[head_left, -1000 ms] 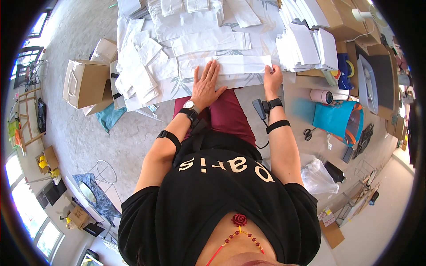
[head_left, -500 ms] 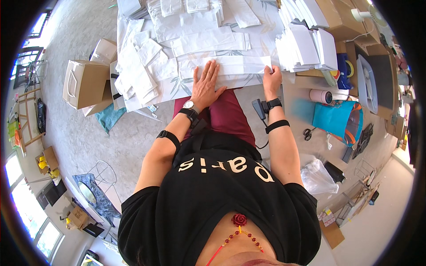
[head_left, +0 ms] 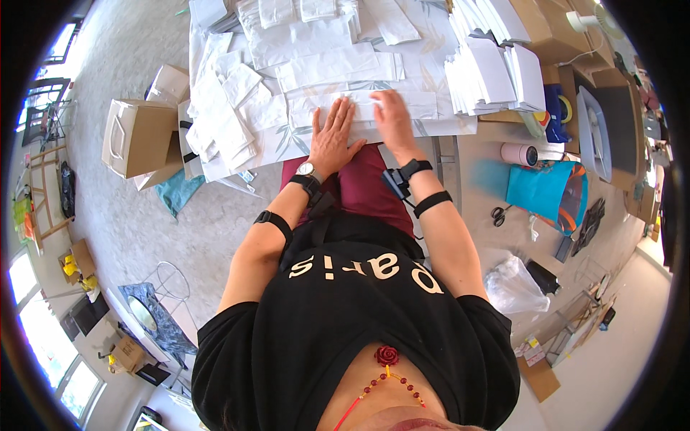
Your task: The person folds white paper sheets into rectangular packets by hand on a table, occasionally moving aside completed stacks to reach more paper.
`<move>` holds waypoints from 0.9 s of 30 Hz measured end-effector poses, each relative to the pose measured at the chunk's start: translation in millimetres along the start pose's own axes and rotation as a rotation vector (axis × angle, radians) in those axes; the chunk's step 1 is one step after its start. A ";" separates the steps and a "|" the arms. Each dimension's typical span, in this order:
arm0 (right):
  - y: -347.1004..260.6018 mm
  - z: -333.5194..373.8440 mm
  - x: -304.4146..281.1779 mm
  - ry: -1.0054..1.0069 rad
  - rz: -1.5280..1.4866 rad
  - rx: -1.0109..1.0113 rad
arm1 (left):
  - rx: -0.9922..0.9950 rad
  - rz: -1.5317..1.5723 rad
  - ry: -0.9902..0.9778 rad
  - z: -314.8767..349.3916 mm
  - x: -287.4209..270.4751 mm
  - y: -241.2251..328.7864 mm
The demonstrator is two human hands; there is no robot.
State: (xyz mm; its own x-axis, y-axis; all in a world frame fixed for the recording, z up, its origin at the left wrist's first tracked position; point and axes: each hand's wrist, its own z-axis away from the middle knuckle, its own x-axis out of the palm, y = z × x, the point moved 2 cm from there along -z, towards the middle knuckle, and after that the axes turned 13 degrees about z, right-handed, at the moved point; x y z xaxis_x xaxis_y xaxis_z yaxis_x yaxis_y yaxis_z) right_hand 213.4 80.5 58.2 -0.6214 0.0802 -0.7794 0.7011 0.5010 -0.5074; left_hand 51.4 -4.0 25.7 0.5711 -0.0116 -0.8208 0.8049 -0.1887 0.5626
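Observation:
A long white strip (head_left: 420, 105), thin and slightly see-through, lies crosswise near the front edge of the cloth-covered table (head_left: 445, 129). My left hand (head_left: 332, 133) rests flat on its left part, fingers stretched out, holding nothing. Over the strip, right of its middle, is my right hand (head_left: 393, 123). Motion smears its fingers, so I cannot make out whether they touch or hold the strip. Just beyond lie more white strips (head_left: 323, 70), and a loose heap of similar white pieces (head_left: 226, 129) spreads to the left.
Stacks of folded white card (head_left: 496, 75) stand at the table's right side. Cardboard boxes (head_left: 140, 136) sit left of the table. To the right are a pink bottle (head_left: 517, 154), a turquoise bag (head_left: 543, 194) and black-handled scissors (head_left: 498, 215).
My right hand has left the strip's right end and moved left along it, toward my left hand. That end now lies flatter. My left hand has stayed in place.

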 end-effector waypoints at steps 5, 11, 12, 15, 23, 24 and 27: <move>-2.4 0.7 38.6 -0.197 -0.104 0.057 | -0.010 -0.023 0.001 -0.9 -5.7 3.8; -3.0 3.8 43.7 -0.240 -0.003 0.053 | -0.308 0.051 0.445 16.3 -36.7 -10.2; -4.3 3.8 43.4 -0.229 0.008 0.043 | -0.364 0.079 0.585 22.8 -39.6 -20.9; -6.5 3.4 43.9 -0.214 0.035 0.019 | -0.564 0.040 0.619 39.8 -47.5 -46.0; -8.3 4.1 42.4 -0.241 0.085 0.003 | -0.633 0.016 0.594 42.1 -42.5 -55.0; -9.4 4.2 41.9 -0.239 0.093 -0.002 | -0.631 0.025 0.586 41.9 -40.2 -57.1; -10.4 3.9 41.5 -0.230 0.114 -0.015 | -0.605 0.040 0.590 40.1 -36.9 -62.9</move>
State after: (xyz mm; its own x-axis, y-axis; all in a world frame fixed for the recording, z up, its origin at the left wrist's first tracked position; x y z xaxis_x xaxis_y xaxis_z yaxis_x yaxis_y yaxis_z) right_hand 181.6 75.3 29.7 -0.4411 -0.0606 -0.8954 0.7560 0.5126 -0.4071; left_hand -26.7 -31.1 16.6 0.4565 0.5390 -0.7079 0.6340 0.3611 0.6838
